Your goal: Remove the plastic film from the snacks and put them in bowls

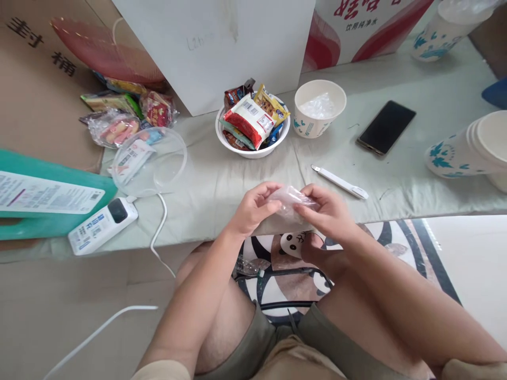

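Note:
Between my two hands, over the front edge of the cloth-covered table, is a crumpled clear plastic bag. My left hand pinches its left side with thumb and fingers. On the other side, my right hand grips it the same way. Whether anything is inside the bag I cannot tell. A white box cutter lies just beyond my right hand. Behind the bag stand a white bowl full of wrapped snacks and a paper cup with clear plastic film in it.
A black phone and stacked paper cups are on the right. Leftward are a clear plastic lid, packaged snacks, a power strip with a white cable, and a green jug. Boxes stand along the back.

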A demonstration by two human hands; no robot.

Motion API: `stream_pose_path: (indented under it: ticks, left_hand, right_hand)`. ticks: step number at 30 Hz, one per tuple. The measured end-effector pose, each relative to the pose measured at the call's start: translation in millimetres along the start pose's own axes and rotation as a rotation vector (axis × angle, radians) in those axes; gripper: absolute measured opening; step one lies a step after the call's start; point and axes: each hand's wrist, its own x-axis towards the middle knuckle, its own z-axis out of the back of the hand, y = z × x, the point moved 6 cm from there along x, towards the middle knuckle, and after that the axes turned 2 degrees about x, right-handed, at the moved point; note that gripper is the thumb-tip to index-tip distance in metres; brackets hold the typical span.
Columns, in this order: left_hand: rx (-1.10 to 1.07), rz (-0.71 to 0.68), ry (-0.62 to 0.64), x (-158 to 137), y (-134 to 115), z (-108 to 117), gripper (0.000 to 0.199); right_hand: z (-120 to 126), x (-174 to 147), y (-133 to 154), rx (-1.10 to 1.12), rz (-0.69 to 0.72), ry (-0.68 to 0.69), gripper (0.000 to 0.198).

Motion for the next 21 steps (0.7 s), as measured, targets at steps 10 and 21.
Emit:
stream_pose_path:
  ticks: [10,21]
  left_hand:
    - [0.165,-0.313,-0.459,12,-26,39,0.015]
    - [0.152,-0.339,-0.471,10,-33,44,0.024]
  right_hand:
    - [100,94,81,-0.817,0.274,-0.629,0.007]
    - [97,183,31,-1.228,0.067,0.193,0.035]
